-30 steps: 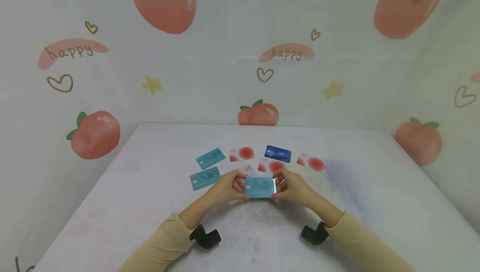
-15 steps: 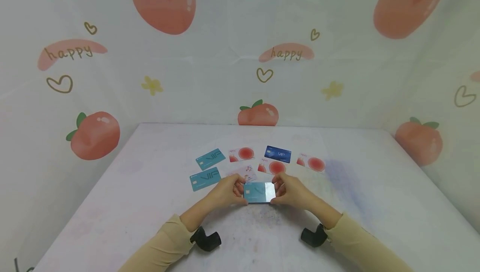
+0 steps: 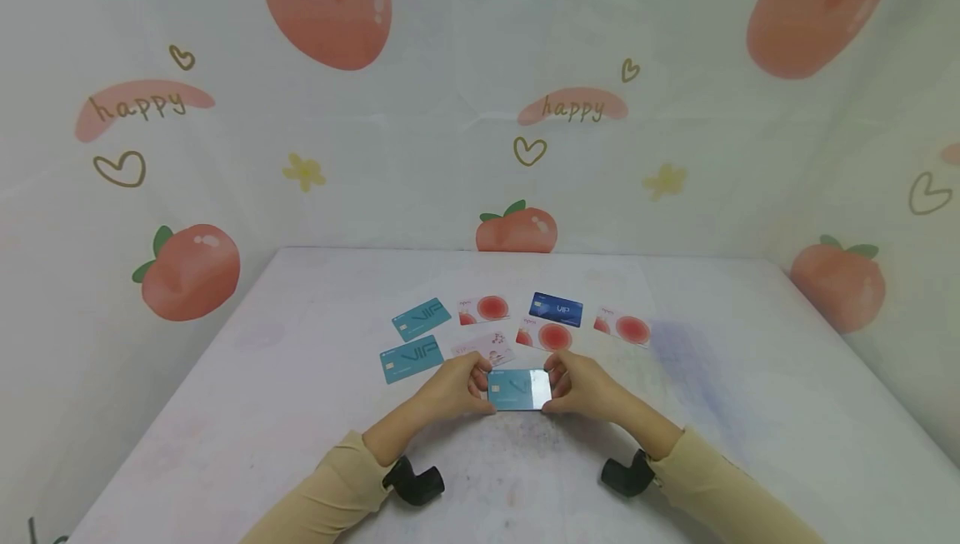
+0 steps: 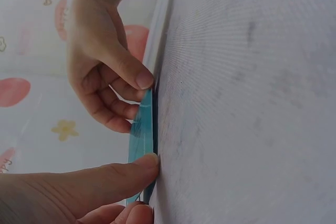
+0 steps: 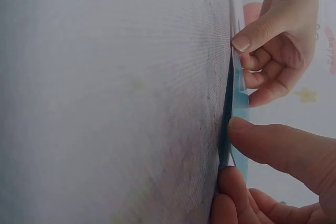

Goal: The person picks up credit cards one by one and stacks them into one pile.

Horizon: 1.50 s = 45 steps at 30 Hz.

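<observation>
A teal card (image 3: 512, 390) with a gold chip is held level between both hands, low over the table in front of the person. My left hand (image 3: 452, 386) pinches its left end, thumb at the near edge and curled fingers behind. At the opposite end, my right hand (image 3: 588, 387) pinches it the same way. Bright glare covers the card's right part. Seen edge-on in the left wrist view, the card (image 4: 148, 129) shows a dark underside close to the table surface. Right behind the hands lies a pale pink card (image 3: 486, 350).
Two teal VIP cards (image 3: 411, 359) lie behind on the left. Three red-and-white cards (image 3: 622, 327) and a blue VIP card (image 3: 556, 309) are spread farther back on the white table (image 3: 262, 411). A patterned curtain (image 3: 420, 152) hangs behind the table.
Both hands have drawn the teal card toward the person and lower, uncovering more of the pink card behind it. Glare has appeared on the card's right part. The other cards stay put.
</observation>
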Tool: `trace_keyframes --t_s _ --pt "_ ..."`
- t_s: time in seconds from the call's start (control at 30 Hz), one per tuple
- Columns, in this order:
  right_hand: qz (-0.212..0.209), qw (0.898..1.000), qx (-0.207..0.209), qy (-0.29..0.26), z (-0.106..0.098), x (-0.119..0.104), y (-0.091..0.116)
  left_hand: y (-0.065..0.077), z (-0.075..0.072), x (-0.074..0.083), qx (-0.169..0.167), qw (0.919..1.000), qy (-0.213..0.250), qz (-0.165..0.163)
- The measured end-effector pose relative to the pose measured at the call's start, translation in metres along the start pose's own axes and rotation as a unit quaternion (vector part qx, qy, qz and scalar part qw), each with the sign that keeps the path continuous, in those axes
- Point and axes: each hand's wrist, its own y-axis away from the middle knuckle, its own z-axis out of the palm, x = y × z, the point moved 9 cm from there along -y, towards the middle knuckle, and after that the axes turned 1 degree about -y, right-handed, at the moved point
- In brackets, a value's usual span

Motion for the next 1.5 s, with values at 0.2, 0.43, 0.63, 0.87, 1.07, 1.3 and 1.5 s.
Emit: trace_keyframes --t_s 0.2,0.43,0.63,0.87,1.07,1.3,1.5 --pt "0.005 1.000 -0.005 0.005 0.0015 0.0010 -0.0005 0.0005 0.0014 0.0004 -0.004 1.0000 0.001 -0.006" --pt "0.007 1.000 -0.009 0.013 0.0020 0.0011 -0.0009 -0.0004 0.0016 -0.0008 -0.006 0.9999 0.000 -0.011" --pt "0.014 1.000 -0.008 0.019 0.0023 0.0015 -0.0010 -0.0009 0.0013 -0.0016 -0.005 0.9999 -0.001 -0.013" --pt "0.024 0.999 -0.017 0.022 0.0024 0.0014 -0.0008 -0.0017 0.0020 -0.0020 -0.009 0.9999 -0.003 -0.014" --pt "0.016 0.999 -0.024 0.024 0.0016 0.0009 -0.0012 -0.0024 0.0024 -0.0006 -0.014 0.9998 -0.003 -0.015" --pt "0.020 0.999 -0.026 0.027 0.0016 0.0010 -0.0013 -0.0023 0.0021 0.0006 -0.015 0.9997 -0.005 -0.016" --pt "0.025 0.999 -0.025 0.026 0.0022 0.0018 -0.0015 -0.0012 0.0017 0.0000 -0.014 0.9996 -0.011 -0.023"
